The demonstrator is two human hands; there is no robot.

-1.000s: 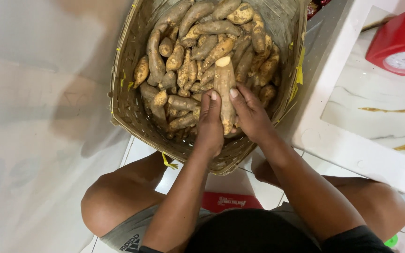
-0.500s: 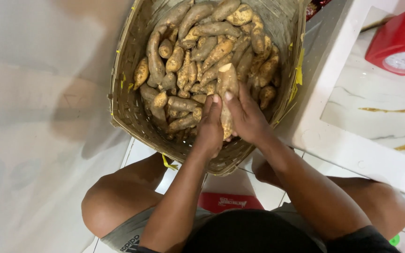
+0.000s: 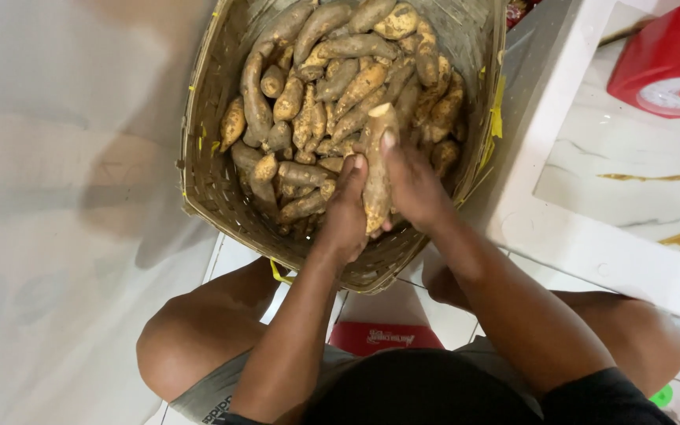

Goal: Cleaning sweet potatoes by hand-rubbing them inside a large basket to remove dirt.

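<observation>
While both hands close around the long sweet potato (image 3: 377,169), I see it has risen since a second ago, off the heap in the woven basket (image 3: 214,173). Left hand (image 3: 346,208) and right hand (image 3: 412,185) fingers clamp its sides, so it is lifted free.

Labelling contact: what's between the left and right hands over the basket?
Head view: one long sweet potato, clasped between left hand and right hand, above the woven basket.
</observation>
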